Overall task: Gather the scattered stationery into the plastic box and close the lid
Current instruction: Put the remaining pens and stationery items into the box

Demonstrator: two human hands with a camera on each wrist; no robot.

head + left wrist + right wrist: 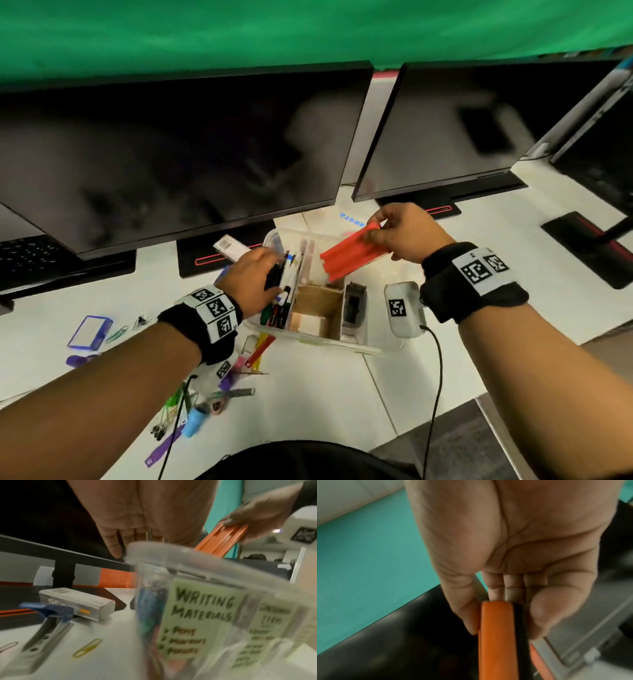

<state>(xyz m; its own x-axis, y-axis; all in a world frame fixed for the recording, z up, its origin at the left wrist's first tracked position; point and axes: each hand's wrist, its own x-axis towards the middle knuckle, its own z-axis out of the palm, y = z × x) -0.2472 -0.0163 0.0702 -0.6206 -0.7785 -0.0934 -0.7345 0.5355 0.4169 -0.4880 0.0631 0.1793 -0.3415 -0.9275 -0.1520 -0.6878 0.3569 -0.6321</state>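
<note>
White table [318, 387] under dark monitors [178, 154] is carrying the open plastic box [346, 344]. Left hand [251, 281] is clasping pens [289, 274] inside it, its grip clenched round them; right hand [404, 233] is pinching a red tool [352, 257] above. Lowered carelessly, that long tool could jam against the dividers, blocking the lid later.

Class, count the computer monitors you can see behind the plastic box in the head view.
3. One monitor at left, a second monitor right of it, a third monitor cut off by the right edge. Others may be out of frame.
</note>
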